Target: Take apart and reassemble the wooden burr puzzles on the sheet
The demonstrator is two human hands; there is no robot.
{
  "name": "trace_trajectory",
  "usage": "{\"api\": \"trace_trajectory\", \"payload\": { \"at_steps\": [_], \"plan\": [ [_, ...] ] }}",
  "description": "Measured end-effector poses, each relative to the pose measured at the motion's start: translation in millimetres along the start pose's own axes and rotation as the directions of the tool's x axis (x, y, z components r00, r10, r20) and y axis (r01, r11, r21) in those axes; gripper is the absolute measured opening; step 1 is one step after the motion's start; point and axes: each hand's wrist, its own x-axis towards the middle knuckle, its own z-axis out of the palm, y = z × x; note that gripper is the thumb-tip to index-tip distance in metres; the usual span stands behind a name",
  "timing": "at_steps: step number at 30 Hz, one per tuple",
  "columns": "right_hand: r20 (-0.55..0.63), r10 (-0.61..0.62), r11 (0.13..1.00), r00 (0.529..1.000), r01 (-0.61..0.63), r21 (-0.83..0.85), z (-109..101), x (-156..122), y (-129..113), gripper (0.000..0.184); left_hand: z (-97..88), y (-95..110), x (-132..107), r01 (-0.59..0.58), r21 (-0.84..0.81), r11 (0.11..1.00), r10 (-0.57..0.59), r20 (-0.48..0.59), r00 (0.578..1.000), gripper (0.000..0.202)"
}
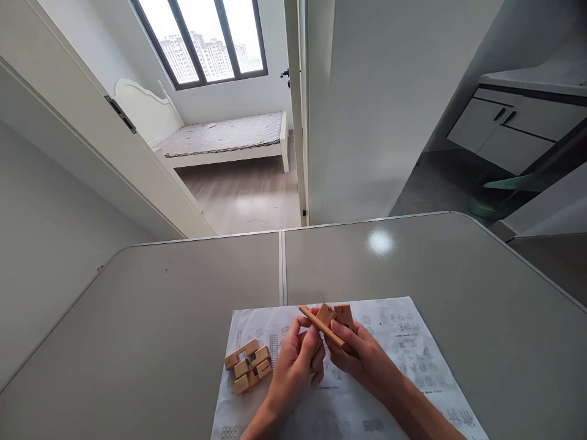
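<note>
Both hands meet over a printed instruction sheet point(413, 348) on a grey folding table point(160, 318). My right hand point(362, 357) grips a few notched wooden puzzle pieces point(331, 321), a long bar with two blocks behind it. My left hand point(298, 360) has its fingers curled up against the lower end of the same pieces. A pile of several more wooden pieces point(248, 365) lies on the sheet just left of my left hand.
The table has a centre seam point(281, 269) running away from me. Beyond its far edge an open doorway shows a bedroom with a bed point(224, 140) and window. A grey cabinet point(504, 128) stands at the upper right.
</note>
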Motion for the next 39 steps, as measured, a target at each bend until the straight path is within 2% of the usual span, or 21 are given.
{"api": "trace_trajectory", "payload": {
  "at_steps": [11,21,24,28,34,37,39],
  "plan": [
    [0.007,-0.013,0.999,1.000,0.014,-0.045,2,-1,0,0.042,-0.6,4,1,-0.015,0.014,1.000,0.014,0.072,0.997,0.044],
    [-0.070,-0.001,0.997,0.998,-0.004,-0.076,1,-2,-1,0.045,-1.6,3,-2,-0.010,0.009,1.000,0.009,0.048,0.999,0.042],
    [-0.060,-0.009,0.998,0.998,0.005,-0.069,4,-3,-3,0.048,-2.8,1,-2,-0.003,-0.017,1.000,0.004,0.048,0.999,0.041],
    [-0.003,-0.060,0.998,0.998,0.060,0.032,3,1,0,0.048,-3.7,-2,0,-0.031,-0.067,0.997,0.033,0.037,0.999,0.039],
    [-0.189,-0.143,0.946,0.971,0.190,0.263,-4,11,1,0.038,-5.9,-6,3,-0.072,-0.111,0.991,0.069,-0.033,0.997,0.034],
    [-0.229,-0.188,0.909,0.955,0.258,0.327,-4,14,-2,0.038,-5.8,-3,5,-0.069,-0.175,0.982,0.063,-0.037,0.997,0.036],
    [-0.218,-0.195,0.906,0.956,0.260,0.333,-4,14,-2,0.039,-5.2,1,6,-0.063,-0.213,0.975,0.056,-0.040,0.998,0.038]
  ]
}}
